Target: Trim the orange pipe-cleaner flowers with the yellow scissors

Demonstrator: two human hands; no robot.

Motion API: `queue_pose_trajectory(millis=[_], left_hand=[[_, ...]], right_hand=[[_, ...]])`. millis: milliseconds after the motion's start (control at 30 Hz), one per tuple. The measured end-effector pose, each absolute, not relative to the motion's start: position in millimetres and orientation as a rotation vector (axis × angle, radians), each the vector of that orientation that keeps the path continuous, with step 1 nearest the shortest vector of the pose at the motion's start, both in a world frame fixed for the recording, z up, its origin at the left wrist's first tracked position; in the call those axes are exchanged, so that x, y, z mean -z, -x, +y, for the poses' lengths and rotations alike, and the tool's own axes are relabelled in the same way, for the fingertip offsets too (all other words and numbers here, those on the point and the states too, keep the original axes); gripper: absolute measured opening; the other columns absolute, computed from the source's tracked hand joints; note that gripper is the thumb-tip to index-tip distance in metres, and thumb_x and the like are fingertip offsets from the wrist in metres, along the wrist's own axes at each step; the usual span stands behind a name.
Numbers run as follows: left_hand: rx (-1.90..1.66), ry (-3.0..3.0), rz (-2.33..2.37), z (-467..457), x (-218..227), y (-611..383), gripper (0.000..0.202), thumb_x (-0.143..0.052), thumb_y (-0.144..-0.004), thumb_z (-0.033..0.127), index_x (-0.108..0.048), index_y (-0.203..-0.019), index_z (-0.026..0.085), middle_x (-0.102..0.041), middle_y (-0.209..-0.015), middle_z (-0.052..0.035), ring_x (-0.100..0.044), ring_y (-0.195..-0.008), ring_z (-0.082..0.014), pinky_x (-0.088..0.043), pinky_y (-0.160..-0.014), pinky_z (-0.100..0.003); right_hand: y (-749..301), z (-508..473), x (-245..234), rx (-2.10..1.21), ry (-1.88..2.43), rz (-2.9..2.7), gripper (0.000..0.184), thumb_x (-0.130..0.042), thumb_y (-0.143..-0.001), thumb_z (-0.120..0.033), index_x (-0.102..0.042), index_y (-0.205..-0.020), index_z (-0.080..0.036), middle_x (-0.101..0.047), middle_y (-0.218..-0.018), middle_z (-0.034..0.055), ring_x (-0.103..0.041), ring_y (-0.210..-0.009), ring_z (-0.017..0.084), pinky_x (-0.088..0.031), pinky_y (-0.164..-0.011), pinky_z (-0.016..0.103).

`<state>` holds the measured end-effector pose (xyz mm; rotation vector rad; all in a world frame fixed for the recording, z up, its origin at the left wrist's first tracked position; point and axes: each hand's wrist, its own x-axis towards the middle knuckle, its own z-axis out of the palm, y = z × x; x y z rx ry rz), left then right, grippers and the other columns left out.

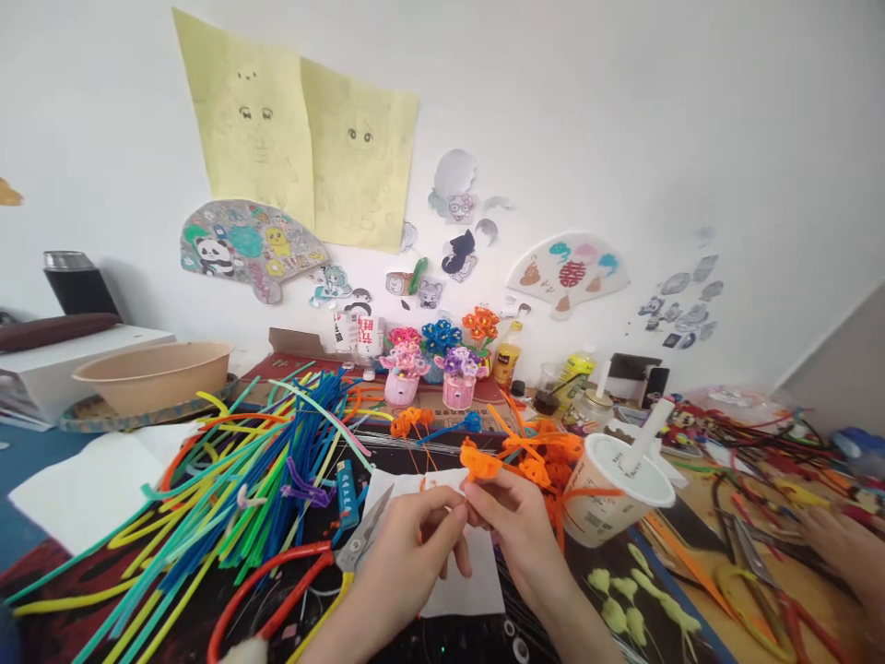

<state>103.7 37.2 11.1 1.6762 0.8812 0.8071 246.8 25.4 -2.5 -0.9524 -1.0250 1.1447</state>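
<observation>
An orange pipe-cleaner flower (pixel 480 461) rises above the pinched thumb and fingers of my right hand (pixel 515 526). Right beside it, the thumb and forefinger of my left hand (pixel 425 530) press together close to the flower's underside; what lies between them is hidden. Both hands are over a white paper sheet (pixel 477 590). By my left wrist lies a pair of scissors (pixel 356 544) with red and yellow handles. More orange pipe-cleaner flowers (pixel 553 452) are heaped behind my right hand.
A bundle of coloured pipe cleaners (pixel 277 480) spreads at left, near a bowl (pixel 159 378). At right stand a paper cup (pixel 615 489) with a straw and pale green flower pieces (pixel 626 599). Finished flower pots (pixel 401 383) line the back. Another person's hand (pixel 840 544) is far right.
</observation>
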Motion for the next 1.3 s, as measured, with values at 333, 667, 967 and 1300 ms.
queue_pose_trajectory(millis=[333,667,967,1300], left_hand=[[-1.2,-1.806,0.995,40,-16,-96,0.017,-0.067,-0.073,0.03,-0.068,-0.088,0.021,-0.068,-0.085,-0.0011,-0.055,-0.073,-0.0159,-0.04,-0.066,-0.025],[-1.296,-1.438,0.833,42,-14,-96,0.032,-0.068,-0.071,0.047,-0.066,-0.064,0.017,-0.058,-0.063,0.0007,-0.047,-0.062,-0.013,-0.037,-0.059,-0.023],[-1.332,-1.273,0.843,39,-12,-103,0.039,-0.073,-0.064,0.055,-0.069,-0.061,0.016,-0.056,-0.058,0.002,-0.04,-0.054,-0.0093,-0.03,-0.052,-0.022],[-1.531,-1.247,1.164,65,-5,-84,0.036,-0.054,-0.089,0.051,-0.06,-0.088,0.015,-0.054,-0.066,0.0051,-0.049,-0.053,-0.0077,-0.042,-0.051,-0.022]], right_hand=[[-254,29,13,-0.741,1.099,-1.36,0.028,-0.08,-0.067,-0.04,-0.064,-0.065,-0.016,-0.049,-0.056,-0.0038,-0.042,-0.053,0.012,-0.035,-0.051,0.023],[-241,23,14,-0.708,0.994,-1.5,0.022,-0.071,-0.077,-0.038,-0.07,-0.069,-0.018,-0.056,-0.059,-0.0001,-0.047,-0.053,0.013,-0.038,-0.05,0.024],[-238,14,4,-0.847,0.991,-1.519,0.023,-0.069,-0.079,-0.038,-0.065,-0.069,-0.018,-0.056,-0.059,-0.0016,-0.046,-0.054,0.012,-0.037,-0.052,0.024],[-257,17,-2,-0.427,1.021,-1.317,0.04,-0.057,-0.088,-0.044,-0.056,-0.056,-0.02,-0.064,-0.076,0.0052,-0.06,-0.077,0.02,-0.045,-0.074,0.032]])
